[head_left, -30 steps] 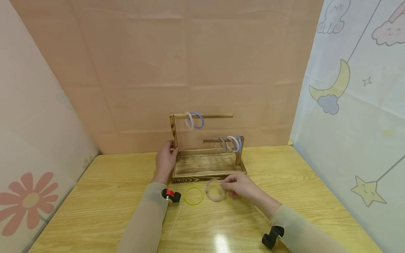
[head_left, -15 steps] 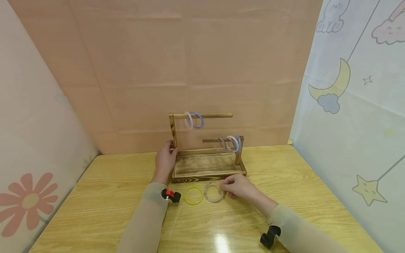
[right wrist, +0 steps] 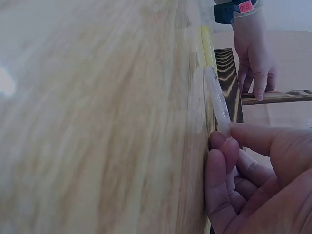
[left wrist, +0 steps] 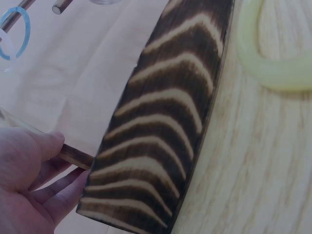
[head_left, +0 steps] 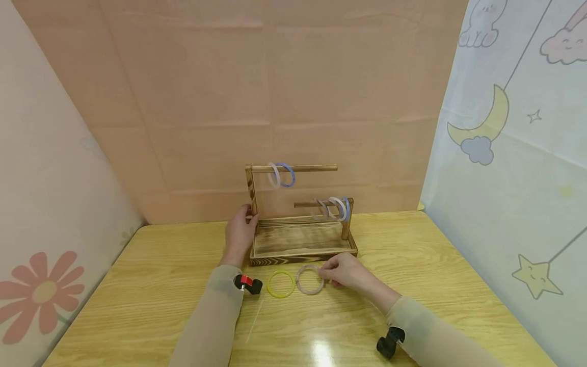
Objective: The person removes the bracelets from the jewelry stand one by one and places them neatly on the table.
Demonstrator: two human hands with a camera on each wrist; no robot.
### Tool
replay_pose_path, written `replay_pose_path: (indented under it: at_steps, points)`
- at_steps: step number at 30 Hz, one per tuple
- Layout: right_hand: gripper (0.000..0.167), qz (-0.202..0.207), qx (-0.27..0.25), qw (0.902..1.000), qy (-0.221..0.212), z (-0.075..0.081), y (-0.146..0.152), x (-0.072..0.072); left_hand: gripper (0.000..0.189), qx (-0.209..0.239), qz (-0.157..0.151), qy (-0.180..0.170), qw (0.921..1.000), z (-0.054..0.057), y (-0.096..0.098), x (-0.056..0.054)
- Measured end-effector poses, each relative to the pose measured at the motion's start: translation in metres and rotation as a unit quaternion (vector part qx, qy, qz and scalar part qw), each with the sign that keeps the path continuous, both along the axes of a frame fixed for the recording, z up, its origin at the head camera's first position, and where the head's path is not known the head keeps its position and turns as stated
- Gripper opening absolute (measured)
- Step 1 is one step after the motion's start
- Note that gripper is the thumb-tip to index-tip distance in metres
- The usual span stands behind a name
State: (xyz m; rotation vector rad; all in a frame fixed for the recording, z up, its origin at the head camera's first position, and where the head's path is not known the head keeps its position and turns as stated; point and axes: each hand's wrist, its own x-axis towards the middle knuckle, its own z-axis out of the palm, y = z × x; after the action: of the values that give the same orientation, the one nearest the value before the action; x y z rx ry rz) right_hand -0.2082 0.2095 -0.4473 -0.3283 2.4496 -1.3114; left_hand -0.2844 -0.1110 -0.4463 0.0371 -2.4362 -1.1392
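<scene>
My left hand holds the left post of a dark-grained wooden bangle stand, thumb on one side and fingers on the other. My right hand pinches the right edge of a pale lilac bangle in front of the stand's tray. In the right wrist view, thumb and fingertips meet at the rim of this bangle, low over the table. A yellow bangle lies on the table just left of it, close to its edge.
A whitish bangle and a blue bangle hang on the upper bar. Several bangles hang on the lower bar, near the right post. Behind the wooden table stands a tan backdrop.
The lilac bangle has shifted slightly left and toward the person, together with my right hand. My left hand stays on the post.
</scene>
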Motion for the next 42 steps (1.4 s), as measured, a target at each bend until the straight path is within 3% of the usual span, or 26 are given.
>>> replay_pose_path:
  at_steps: [35,42]
  points:
    - [0.013,0.007,0.003,0.9999,0.009,0.0011,0.0003,0.0024,0.039,-0.005,0.005,0.001,1.0000,-0.0017,-0.0001,-0.0014]
    - [0.014,0.009,-0.020,0.9998,0.001,0.0034,0.0009,0.0040,0.040,-0.004,0.002,0.002,1.0000,-0.0007,0.0001,0.0001]
